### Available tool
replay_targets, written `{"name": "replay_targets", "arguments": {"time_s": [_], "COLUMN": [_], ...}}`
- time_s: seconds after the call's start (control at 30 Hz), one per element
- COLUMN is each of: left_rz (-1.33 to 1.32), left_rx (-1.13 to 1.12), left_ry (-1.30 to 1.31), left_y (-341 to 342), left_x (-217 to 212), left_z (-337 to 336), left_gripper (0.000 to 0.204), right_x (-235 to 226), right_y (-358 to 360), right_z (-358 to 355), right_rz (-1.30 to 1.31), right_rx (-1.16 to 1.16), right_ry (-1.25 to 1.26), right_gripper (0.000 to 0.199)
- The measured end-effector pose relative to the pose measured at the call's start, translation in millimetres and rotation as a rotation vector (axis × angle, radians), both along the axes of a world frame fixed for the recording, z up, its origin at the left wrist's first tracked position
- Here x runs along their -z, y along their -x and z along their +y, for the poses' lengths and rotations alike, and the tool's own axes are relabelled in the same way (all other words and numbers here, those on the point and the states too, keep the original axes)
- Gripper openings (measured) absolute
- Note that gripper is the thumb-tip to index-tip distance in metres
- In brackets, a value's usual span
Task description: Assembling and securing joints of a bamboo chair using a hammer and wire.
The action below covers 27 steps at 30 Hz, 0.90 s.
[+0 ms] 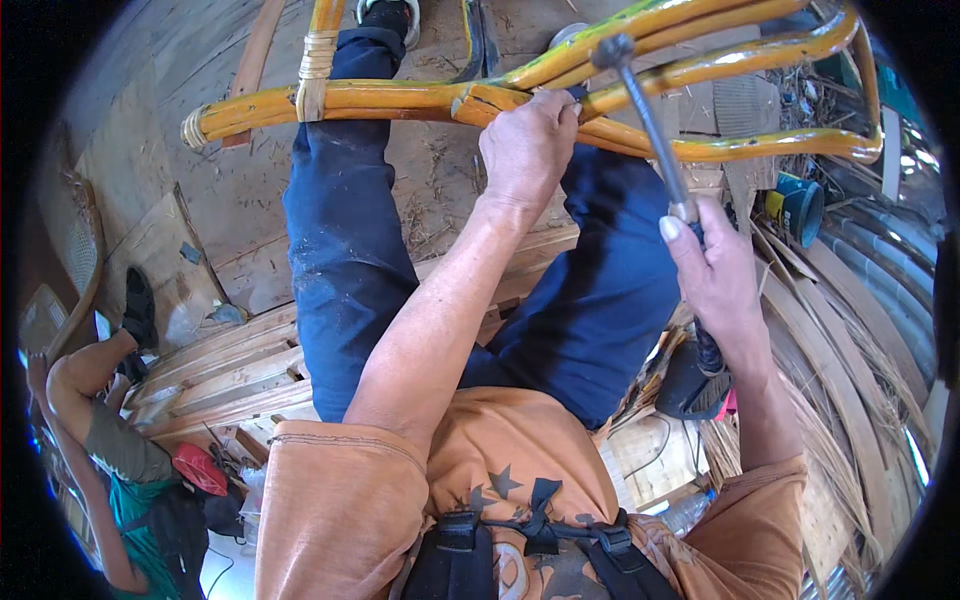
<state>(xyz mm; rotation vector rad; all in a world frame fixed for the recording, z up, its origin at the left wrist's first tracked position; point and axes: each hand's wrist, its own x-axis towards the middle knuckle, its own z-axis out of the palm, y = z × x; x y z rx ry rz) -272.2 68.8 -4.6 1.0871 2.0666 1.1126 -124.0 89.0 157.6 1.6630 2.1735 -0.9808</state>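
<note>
A glossy yellow-brown rattan frame (385, 97) lies across my thighs, its poles bent and joined near the middle. Pale cane binding (316, 70) wraps one joint at the left. My left hand (525, 145) is closed against the frame at the middle joint, fingers pressed together. Something small and dark shows by its fingertips; I cannot make out what it is. My right hand (718, 265) grips a hammer (655, 135) by its dark handle. The metal shaft points up and left, and the hammer head is raised over the right-hand poles, apart from my left hand.
Wooden planks (235, 375) lie to the left of my legs. Another person's bent leg (85, 380) is at the far left. A blue can (797, 208) stands at the right, near long curved strips (845, 330). A dark cap-like item (690, 385) lies below my right hand.
</note>
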Motion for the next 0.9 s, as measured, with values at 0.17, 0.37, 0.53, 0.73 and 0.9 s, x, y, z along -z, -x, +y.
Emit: {"name": "replay_targets", "arguments": {"time_s": [0.17, 0.37, 0.53, 0.73, 0.9], "left_rz": [-0.117, -0.325, -0.373, -0.415, -0.728], "left_rx": [0.018, -0.005, 0.011, -0.026, -0.156], "left_ry": [0.017, 0.011, 0.043, 0.06, 0.037], "left_y": [7.9, 17.2, 7.5, 1.9, 1.7], "left_x": [-2.5, -4.4, -11.2, -10.6, -22.7], "left_z": [-4.5, -8.7, -1.8, 6.0, 4.2], "left_gripper": [0.02, 0.023, 0.024, 0.026, 0.026], "right_x": [3.1, 18.3, 15.8, 14.5, 11.4], "right_y": [-6.5, -15.7, -18.1, -16.6, -20.7], "right_z": [-7.0, -13.9, -14.3, -13.7, -11.6], "right_rz": [0.186, 0.203, 0.191, 0.169, 0.159], "right_rx": [0.153, 0.206, 0.22, 0.187, 0.195], "right_ry": [0.003, 0.068, 0.05, 0.03, 0.022], "right_gripper": [0.022, 0.023, 0.024, 0.025, 0.026]}}
